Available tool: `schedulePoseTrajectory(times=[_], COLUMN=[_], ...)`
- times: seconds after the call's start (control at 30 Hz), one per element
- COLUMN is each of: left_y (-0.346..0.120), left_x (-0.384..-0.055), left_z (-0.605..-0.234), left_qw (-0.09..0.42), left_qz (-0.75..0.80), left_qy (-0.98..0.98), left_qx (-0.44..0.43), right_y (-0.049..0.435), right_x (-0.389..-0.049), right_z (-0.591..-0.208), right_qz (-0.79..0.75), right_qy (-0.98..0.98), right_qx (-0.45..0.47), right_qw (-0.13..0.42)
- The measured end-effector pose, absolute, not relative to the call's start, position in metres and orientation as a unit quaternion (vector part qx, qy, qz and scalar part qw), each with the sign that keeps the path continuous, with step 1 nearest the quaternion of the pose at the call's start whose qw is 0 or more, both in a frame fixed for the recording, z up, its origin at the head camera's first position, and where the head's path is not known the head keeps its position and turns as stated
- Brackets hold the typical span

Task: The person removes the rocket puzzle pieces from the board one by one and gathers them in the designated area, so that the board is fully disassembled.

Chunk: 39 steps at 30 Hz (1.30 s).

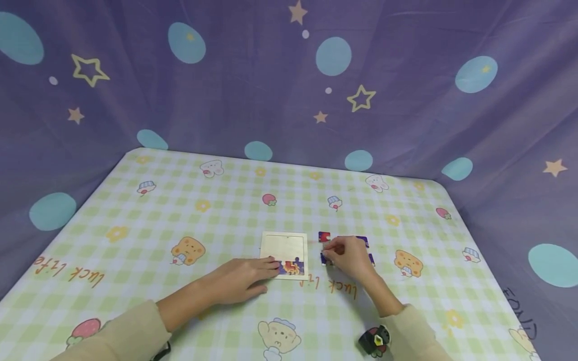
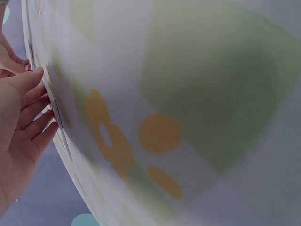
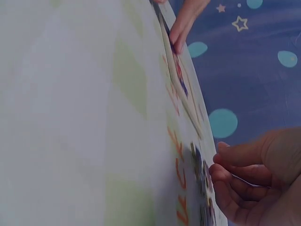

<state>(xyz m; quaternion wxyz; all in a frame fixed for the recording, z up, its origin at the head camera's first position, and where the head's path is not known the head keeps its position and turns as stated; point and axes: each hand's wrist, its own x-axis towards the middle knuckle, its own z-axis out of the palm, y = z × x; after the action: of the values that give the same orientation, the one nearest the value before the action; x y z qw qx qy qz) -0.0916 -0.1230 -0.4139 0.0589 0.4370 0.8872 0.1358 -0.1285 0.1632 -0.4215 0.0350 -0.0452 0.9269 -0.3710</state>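
A square wooden puzzle frame [image 1: 284, 245] lies on the table, with joined blue, red and yellow jigsaw pieces [image 1: 291, 267] along its near side. My left hand [image 1: 244, 276] rests at the frame's left edge, fingers extended with their tips on the joined pieces. Right of the frame, my right hand [image 1: 349, 258] bends over several loose jigsaw pieces [image 1: 361, 240] and partly hides them. Its thumb and index tips come together close above the pieces in the right wrist view; I cannot tell whether a piece is between them. A red and blue piece [image 1: 324, 236] lies just beyond the fingertips.
A green and white checked cloth [image 1: 226, 210] with cartoon prints covers the table. Beside the right sleeve is a small black device [image 1: 375, 341]. A purple curtain [image 1: 271, 100] with stars and blue ovals hangs behind the table and at its sides.
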Motion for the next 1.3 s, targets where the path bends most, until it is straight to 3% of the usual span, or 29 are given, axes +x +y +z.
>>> schedulePoseTrajectory(times=[0.67,1.3], left_y=[-0.126,-0.125], left_x=[-0.091,-0.091], left_z=[-0.416,-0.415], left_qw=[0.075,0.068], left_qz=[0.169,0.164], left_qy=[0.884,0.882], left_qx=[0.430,0.437], right_y=[0.117,0.111], right_x=[-0.124,-0.125], right_z=[-0.418,-0.409], right_qz=[-0.318,-0.340], right_qy=[0.926,0.921], right_qx=[-0.191,-0.163], right_qw=[0.074,0.094])
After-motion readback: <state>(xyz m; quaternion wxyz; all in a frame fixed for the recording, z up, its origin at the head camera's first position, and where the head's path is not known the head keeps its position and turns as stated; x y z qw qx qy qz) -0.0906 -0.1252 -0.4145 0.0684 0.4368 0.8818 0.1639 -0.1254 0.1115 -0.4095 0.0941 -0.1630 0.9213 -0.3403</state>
